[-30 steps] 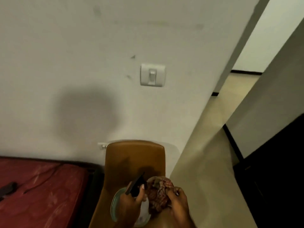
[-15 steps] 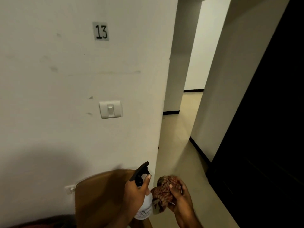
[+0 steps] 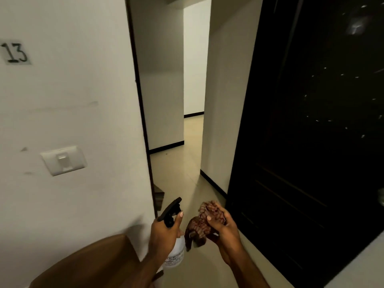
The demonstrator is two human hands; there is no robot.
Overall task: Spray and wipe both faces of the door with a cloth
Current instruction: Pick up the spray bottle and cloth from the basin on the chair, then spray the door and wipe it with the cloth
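A dark, nearly black door [image 3: 307, 125] fills the right side, standing open, with small bright specks on its upper face. My left hand [image 3: 164, 235] grips a white spray bottle [image 3: 175, 254] with a black trigger head pointing up and to the right. My right hand [image 3: 223, 229] holds a bunched red-brown checked cloth [image 3: 202, 223] just right of the bottle. Both hands are low in the middle of the view, left of the door's lower part and apart from it.
A white wall [image 3: 72, 100] on the left bears a "13" label [image 3: 15, 53] and a light switch [image 3: 63, 160]. A brown chair back [image 3: 93, 260] is at the bottom left. A beige-floored corridor [image 3: 187, 163] runs ahead between the wall and the door.
The view has swung up and to the right, from the chair and red mattress to the corridor and dark door. Both hands rose off the chair with bottle and cloth.
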